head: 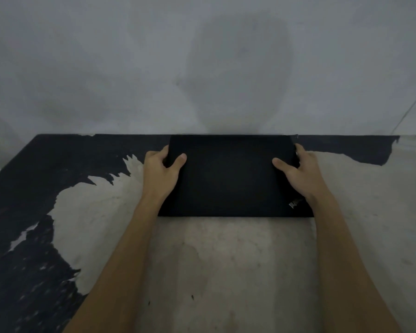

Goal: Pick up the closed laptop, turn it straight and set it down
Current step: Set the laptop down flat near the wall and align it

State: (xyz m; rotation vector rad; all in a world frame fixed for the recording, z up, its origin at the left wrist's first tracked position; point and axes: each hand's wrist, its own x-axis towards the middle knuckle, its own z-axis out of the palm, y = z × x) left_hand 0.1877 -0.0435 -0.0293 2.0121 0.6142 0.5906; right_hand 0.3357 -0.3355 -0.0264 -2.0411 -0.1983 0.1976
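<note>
A closed black laptop (231, 176) lies at the far middle of the table, its edges square to the wall, a small logo at its near right corner. My left hand (160, 173) grips its left edge, thumb on the lid and fingers curled under the side. My right hand (298, 174) grips the right edge the same way. I cannot tell whether the laptop rests on the table or is held just above it.
The table (226, 265) has a worn top, pale in the middle and right, with peeling black coating on the left and along the back. A grey wall (202, 68) stands right behind the laptop. The table's left edge runs diagonally at far left.
</note>
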